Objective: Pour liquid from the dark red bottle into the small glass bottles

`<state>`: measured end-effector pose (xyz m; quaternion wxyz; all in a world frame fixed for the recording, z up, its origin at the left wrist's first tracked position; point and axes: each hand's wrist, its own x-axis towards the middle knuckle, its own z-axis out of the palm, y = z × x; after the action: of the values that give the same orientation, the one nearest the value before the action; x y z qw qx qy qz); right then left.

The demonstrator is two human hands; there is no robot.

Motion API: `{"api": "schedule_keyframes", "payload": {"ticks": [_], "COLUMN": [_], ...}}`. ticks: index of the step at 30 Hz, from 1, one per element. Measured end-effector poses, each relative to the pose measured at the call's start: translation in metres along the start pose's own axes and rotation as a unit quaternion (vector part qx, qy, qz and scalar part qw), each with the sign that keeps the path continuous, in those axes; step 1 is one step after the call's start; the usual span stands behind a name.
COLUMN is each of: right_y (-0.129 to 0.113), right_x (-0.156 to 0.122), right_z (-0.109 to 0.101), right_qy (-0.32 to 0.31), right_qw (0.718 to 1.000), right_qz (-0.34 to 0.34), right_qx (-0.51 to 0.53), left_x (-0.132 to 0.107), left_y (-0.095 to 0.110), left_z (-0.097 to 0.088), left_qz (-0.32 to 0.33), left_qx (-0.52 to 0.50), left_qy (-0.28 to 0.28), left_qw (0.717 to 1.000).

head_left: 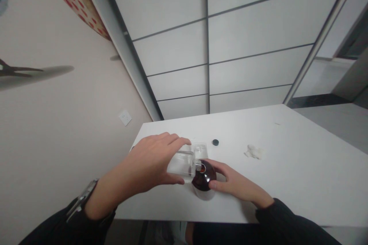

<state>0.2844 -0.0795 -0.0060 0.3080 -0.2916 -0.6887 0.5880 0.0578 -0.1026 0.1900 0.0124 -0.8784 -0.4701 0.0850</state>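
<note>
My left hand (152, 160) grips a transparent flat square bottle (181, 164), which lies tilted almost on its side above the white table. Its narrow threaded neck (198, 165) sits at the open mouth of a round amber glass bottle (204, 178). My right hand (232, 182) wraps the amber bottle's far side, with the fingers against its shoulder. Dark liquid fills the amber bottle. A small transparent block (199, 150) stands just behind the square bottle, and I cannot tell what it is.
A black bottle cap (215, 142) and a crumpled white tissue (254, 152) lie on the white table (293, 176). A wall with a socket (125, 117) runs along the table's left side. A watch (82, 201) circles my left wrist.
</note>
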Motion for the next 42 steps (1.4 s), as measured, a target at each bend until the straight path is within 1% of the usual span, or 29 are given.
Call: {"api": "schedule_keyframes", "payload": {"ticks": [3, 6, 9, 17, 25, 29, 42], "right_y": [0.002, 0.002, 0.0, -0.004, 0.004, 0.008, -0.003], "right_x": [0.0, 0.0, 0.0, 0.0, -0.001, 0.0, 0.001], "right_z": [0.0, 0.0, -0.001, 0.0, -0.001, -0.001, -0.001], "right_qy": [-0.003, 0.001, 0.002, -0.008, -0.003, -0.002, -0.016], "right_qw": [1.0, 1.0, 1.0, 1.0, 1.0, 1.0, 1.0], "right_qz": [-0.008, -0.004, 0.005, -0.002, 0.007, 0.014, -0.011], "right_qx": [0.0, -0.003, -0.005, 0.005, -0.004, -0.017, 0.007], "left_x": [0.0, 0.0, 0.0, -0.001, -0.003, -0.002, -0.003], "left_y": [-0.001, -0.001, -0.002, -0.003, -0.007, -0.006, -0.008], "left_z": [0.001, 0.002, 0.003, 0.002, 0.006, 0.005, 0.007], "left_qz": [0.006, 0.004, 0.005, 0.012, 0.03, 0.037, 0.054], "left_qx": [0.001, 0.003, 0.002, 0.003, 0.008, 0.01, 0.028], "left_qy": [0.008, 0.005, 0.002, 0.004, 0.017, 0.021, 0.036], "left_qw": [1.0, 1.0, 1.0, 1.0, 0.999, 0.999, 0.997]}}
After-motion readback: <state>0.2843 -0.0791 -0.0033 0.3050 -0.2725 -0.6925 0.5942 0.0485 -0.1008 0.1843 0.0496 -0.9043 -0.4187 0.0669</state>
